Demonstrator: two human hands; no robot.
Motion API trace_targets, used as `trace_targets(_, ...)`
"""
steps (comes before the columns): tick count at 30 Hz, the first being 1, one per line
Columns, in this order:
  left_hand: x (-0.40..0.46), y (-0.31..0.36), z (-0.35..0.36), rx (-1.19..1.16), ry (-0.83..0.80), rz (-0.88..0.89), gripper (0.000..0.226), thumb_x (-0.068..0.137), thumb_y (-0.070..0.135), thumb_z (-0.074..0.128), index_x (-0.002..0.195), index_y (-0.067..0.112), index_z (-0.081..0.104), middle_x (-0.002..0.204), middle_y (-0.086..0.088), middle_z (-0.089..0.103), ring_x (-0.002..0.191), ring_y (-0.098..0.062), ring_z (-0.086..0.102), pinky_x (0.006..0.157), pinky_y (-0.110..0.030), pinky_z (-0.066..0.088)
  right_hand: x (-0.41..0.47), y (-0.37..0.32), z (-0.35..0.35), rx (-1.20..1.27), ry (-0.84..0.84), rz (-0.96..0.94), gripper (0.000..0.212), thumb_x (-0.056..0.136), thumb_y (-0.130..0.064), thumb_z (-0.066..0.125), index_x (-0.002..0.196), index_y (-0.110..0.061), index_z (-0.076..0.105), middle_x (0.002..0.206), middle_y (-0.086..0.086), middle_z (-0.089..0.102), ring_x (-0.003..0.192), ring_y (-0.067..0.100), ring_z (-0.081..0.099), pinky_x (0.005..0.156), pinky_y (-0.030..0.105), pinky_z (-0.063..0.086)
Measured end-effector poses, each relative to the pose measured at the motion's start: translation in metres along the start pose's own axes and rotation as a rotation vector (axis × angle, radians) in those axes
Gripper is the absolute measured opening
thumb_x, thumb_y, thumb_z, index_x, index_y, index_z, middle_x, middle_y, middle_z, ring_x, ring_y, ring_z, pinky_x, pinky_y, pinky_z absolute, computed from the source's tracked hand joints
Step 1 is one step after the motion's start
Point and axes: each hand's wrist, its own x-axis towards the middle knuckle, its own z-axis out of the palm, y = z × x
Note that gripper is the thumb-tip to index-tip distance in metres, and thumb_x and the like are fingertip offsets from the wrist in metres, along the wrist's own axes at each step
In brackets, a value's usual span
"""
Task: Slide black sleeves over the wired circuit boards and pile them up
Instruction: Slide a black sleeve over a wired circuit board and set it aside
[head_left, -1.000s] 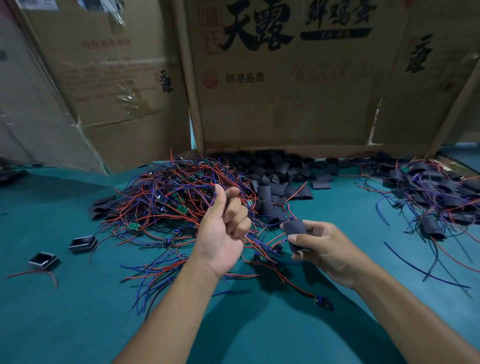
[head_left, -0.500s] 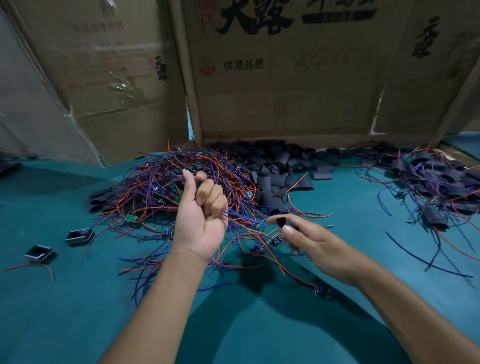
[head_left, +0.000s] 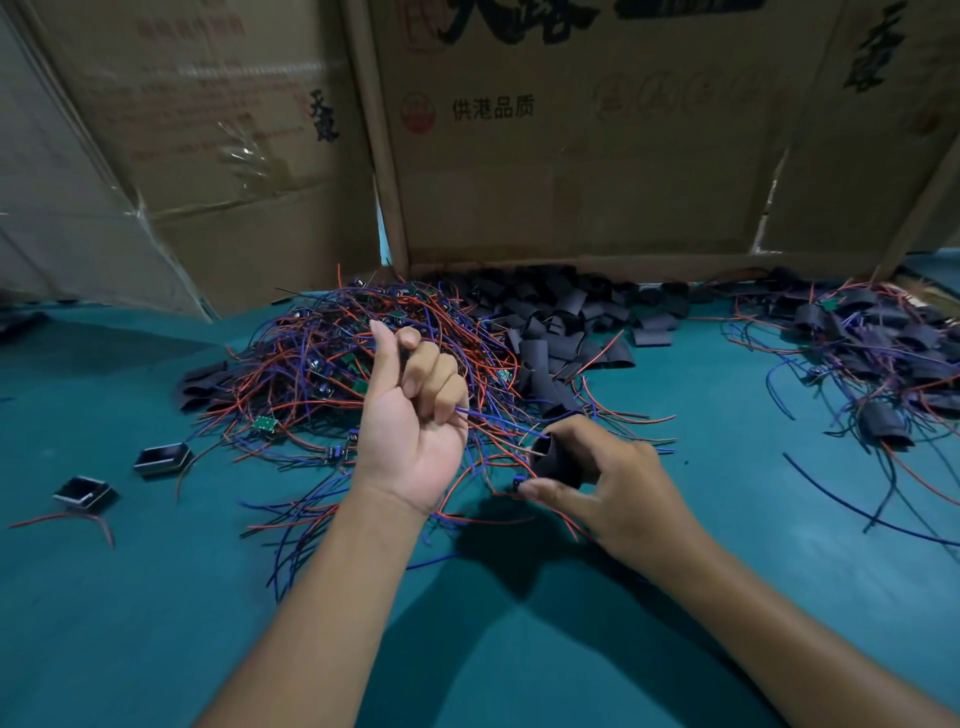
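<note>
My left hand (head_left: 413, 415) is raised over the table with its fingers curled round red and blue wires (head_left: 498, 423) that run out to the right. My right hand (head_left: 608, 483) pinches a black sleeve (head_left: 556, 460) just right of it, and the wire ends reach the sleeve's mouth. The board on these wires is hidden inside my left fist. A tangle of wired circuit boards (head_left: 332, 364) lies behind my left hand. Loose black sleeves (head_left: 566, 317) are heaped at the back centre. Sleeved boards (head_left: 872, 358) are piled at the right.
Two small open black cases (head_left: 162, 458) (head_left: 83, 491) lie at the left on the teal table (head_left: 519, 649). Cardboard boxes (head_left: 571, 156) wall off the back. Stray blue wires (head_left: 852, 499) trail across the right side.
My right hand has dropped and turned the sleeve so its mouth faces the wires. My left hand has moved slightly right, wires still in its fist. The camera has tilted down.
</note>
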Motion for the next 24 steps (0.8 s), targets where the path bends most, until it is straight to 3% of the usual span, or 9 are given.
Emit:
trace_targets(7, 0.0004, -0.003, -0.0013, 0.05, 0.02, 0.008, 0.036, 0.102, 0.044, 0.039, 0.078, 0.018, 0.048, 0.054, 0.008, 0.026, 0.048, -0.009, 0.01, 0.037, -0.021, 0.02, -0.0002, -0.0044, -0.0003, 0.006, 0.066, -0.001, 0.037, 0.075, -0.051, 0.073, 0.098, -0.03, 0.055, 0.08, -0.011, 0.067, 0.069, 0.011, 0.06, 0.07, 0.036, 0.053)
trace_targets(17, 0.0018, -0.0002, -0.0027, 0.044, 0.046, 0.043, 0.036, 0.102, 0.044, 0.04, 0.078, 0.018, 0.047, 0.054, 0.008, 0.026, 0.049, -0.009, 0.011, 0.037, -0.021, 0.019, 0.0, -0.0042, -0.0002, -0.062, 0.012, 0.011, 0.031, 0.079, -0.036, 0.079, 0.099, -0.027, 0.057, 0.078, -0.016, 0.064, 0.072, 0.01, 0.058, 0.074, 0.032, 0.051)
trace_targets(21, 0.002, 0.0005, -0.0035, 0.082, 0.059, 0.045, 0.036, 0.102, 0.045, 0.04, 0.078, 0.019, 0.048, 0.054, 0.008, 0.025, 0.049, -0.009, 0.011, 0.037, -0.021, 0.019, -0.0003, -0.0066, -0.0011, -0.096, 0.011, -0.007, 0.035, 0.08, -0.037, 0.078, 0.107, -0.026, 0.061, 0.083, -0.021, 0.063, 0.078, 0.003, 0.058, 0.077, 0.019, 0.047)
trace_targets(24, 0.0031, 0.0013, -0.0049, 0.093, 0.07, 0.042, 0.037, 0.102, 0.045, 0.04, 0.078, 0.019, 0.049, 0.053, 0.008, 0.025, 0.048, -0.009, 0.01, 0.036, -0.021, 0.02, 0.0001, -0.0073, -0.0043, -0.148, 0.027, -0.028, 0.043, 0.08, -0.035, 0.077, 0.119, -0.023, 0.064, 0.094, -0.027, 0.061, 0.086, -0.013, 0.054, 0.082, 0.006, 0.04)
